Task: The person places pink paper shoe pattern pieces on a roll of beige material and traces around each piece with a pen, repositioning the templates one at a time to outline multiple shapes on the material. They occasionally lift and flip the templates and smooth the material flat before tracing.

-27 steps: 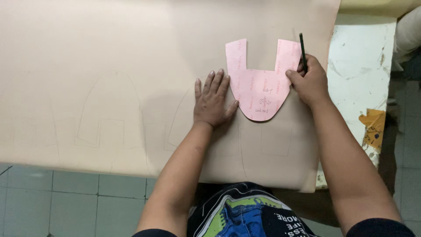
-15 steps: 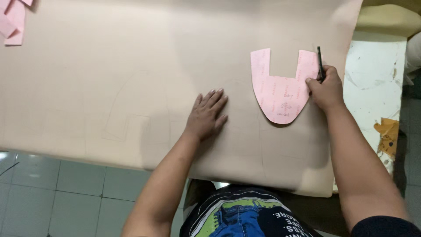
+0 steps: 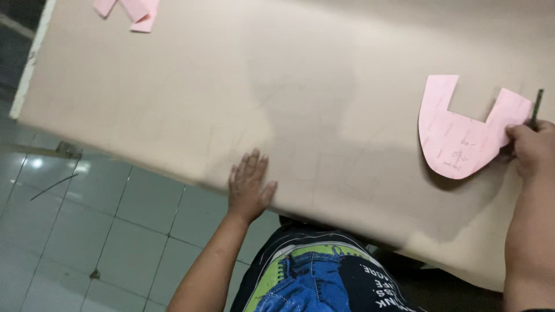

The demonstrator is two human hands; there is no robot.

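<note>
Right hand [image 3: 535,151] grips a dark pen [image 3: 537,107] beside the thin, floppy pink U-shaped paper pattern [image 3: 462,136]; left hand [image 3: 248,185] lies flat, fingers open, at the worktop's near edge.

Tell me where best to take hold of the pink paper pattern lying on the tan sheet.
Probably by the free upper-left prong of the pink paper pattern, coming from above. It lies flat, so a pinch needs an edge, and the right hand with its pencil already covers the right prong.
</note>
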